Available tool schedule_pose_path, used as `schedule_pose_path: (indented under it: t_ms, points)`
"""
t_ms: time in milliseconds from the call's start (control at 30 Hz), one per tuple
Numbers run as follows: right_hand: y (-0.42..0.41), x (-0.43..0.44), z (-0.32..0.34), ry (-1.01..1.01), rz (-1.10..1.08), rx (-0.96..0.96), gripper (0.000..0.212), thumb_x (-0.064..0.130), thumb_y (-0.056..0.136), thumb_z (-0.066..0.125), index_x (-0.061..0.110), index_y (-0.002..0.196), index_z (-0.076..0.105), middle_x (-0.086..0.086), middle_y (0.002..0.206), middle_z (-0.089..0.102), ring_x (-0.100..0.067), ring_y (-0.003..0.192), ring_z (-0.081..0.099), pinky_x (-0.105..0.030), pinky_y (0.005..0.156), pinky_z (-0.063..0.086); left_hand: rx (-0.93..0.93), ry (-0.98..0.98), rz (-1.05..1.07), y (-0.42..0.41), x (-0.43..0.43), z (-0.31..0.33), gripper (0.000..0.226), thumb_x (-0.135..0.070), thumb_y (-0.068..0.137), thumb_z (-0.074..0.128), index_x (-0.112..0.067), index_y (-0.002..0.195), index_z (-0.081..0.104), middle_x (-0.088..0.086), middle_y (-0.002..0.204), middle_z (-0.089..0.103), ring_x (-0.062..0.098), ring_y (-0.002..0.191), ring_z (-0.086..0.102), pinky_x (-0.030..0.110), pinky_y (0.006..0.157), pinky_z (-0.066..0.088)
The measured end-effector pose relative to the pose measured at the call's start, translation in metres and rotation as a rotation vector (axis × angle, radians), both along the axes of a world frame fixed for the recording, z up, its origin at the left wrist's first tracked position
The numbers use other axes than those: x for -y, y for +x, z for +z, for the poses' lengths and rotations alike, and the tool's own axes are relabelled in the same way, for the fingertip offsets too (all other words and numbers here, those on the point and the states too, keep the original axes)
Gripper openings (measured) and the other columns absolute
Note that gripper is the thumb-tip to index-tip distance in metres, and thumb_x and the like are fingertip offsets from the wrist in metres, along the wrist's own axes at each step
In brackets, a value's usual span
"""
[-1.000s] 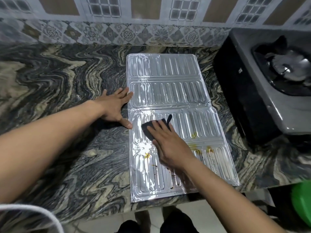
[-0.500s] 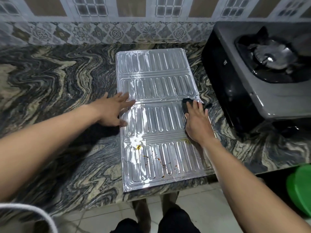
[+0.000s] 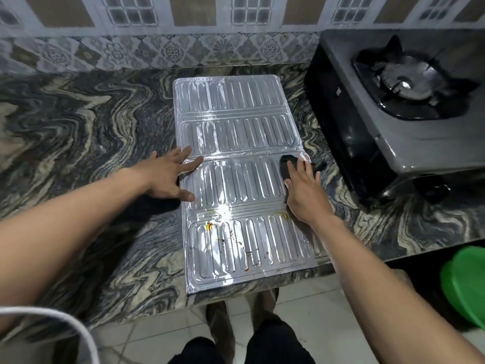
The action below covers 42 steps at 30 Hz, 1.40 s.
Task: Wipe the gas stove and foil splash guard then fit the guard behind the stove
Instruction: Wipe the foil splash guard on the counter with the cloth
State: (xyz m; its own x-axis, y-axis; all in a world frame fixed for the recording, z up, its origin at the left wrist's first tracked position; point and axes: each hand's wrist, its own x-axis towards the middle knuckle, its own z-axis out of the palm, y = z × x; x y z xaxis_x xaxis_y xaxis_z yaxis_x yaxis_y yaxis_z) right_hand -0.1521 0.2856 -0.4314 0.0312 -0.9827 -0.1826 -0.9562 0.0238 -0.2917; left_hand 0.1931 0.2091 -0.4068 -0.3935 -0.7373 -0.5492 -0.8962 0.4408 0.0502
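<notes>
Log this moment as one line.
stage: wiping guard | left hand: flat, steadying foil splash guard | right hand: pressing dark cloth at right edge | stains: near panel | gas stove: right

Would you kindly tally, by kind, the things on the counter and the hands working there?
Foil guard: 1
Gas stove: 1
Dark wiping cloth: 1
Hands: 2, left hand and right hand
Total: 5

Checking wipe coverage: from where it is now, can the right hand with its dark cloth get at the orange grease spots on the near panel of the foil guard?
Probably yes. The right hand presses the dark cloth at the foil guard's right edge; the grease spots lie nearer the person with bare foil between, nothing blocking.
</notes>
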Motion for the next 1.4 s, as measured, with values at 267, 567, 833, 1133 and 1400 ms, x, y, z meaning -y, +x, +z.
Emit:
schedule_pose_path:
  t_ms: [267, 567, 833, 1133, 1400]
  points:
    - [0.054, -0.071, -0.001, -0.053, -0.072, -0.044, 0.058, 0.023, 0.104, 0.031, 0.009, 0.156, 0.008, -0.016, 0.164, -0.003, -0.032, 0.151, -0.01, -0.051, 0.121, -0.005, -0.011, -0.002, -0.009, -0.001, -0.002, 0.003, 0.105, -0.081, 0.076, 0.051, -0.047, 0.151, -0.014, -0.005, 0.162, -0.025, 0.018, 0.151, -0.014, 0.062, 0.116, 0.002]
    - [0.151, -0.097, -0.007, -0.071, 0.371, 0.028, 0.07, 0.018, 0.097, 0.044, 0.011, 0.158, 0.011, -0.014, 0.165, 0.005, -0.029, 0.153, -0.004, -0.049, 0.122, -0.006, 0.009, -0.014, 0.005, -0.003, -0.003, 0.004, 0.104, -0.08, 0.076, 0.052, -0.049, 0.151, -0.013, -0.007, 0.163, -0.023, 0.016, 0.151, -0.014, 0.066, 0.116, -0.002]
    - [0.143, -0.126, -0.017, -0.133, 0.693, 0.071, 0.059, 0.023, 0.102, 0.041, 0.015, 0.156, 0.021, -0.008, 0.164, 0.018, -0.023, 0.153, 0.006, -0.046, 0.123, 0.004, -0.002, -0.008, 0.02, -0.001, -0.007, 0.003, 0.102, -0.079, 0.078, 0.051, -0.049, 0.15, -0.014, -0.006, 0.163, -0.023, 0.017, 0.151, -0.014, 0.064, 0.117, -0.004]
    - [0.047, -0.115, -0.013, -0.067, 0.369, 0.029, 0.054, 0.031, 0.107, 0.02, 0.014, 0.158, 0.012, -0.008, 0.166, 0.003, -0.022, 0.152, -0.008, -0.042, 0.124, -0.002, -0.009, -0.003, 0.065, -0.001, -0.007, 0.001, 0.104, -0.079, 0.076, 0.052, -0.048, 0.151, -0.013, -0.005, 0.163, -0.022, 0.017, 0.151, -0.013, 0.06, 0.118, -0.003]
    - [-0.028, -0.103, -0.01, -0.055, 0.045, 0.008, 0.054, 0.025, 0.107, 0.026, 0.01, 0.157, 0.013, -0.013, 0.165, 0.006, -0.024, 0.153, -0.006, -0.042, 0.123, -0.003, 0.007, -0.003, 0.075, -0.006, -0.009, 0.002, 0.103, -0.076, 0.078, 0.053, -0.047, 0.151, -0.013, -0.004, 0.163, -0.021, 0.019, 0.152, -0.013, 0.06, 0.118, -0.002]
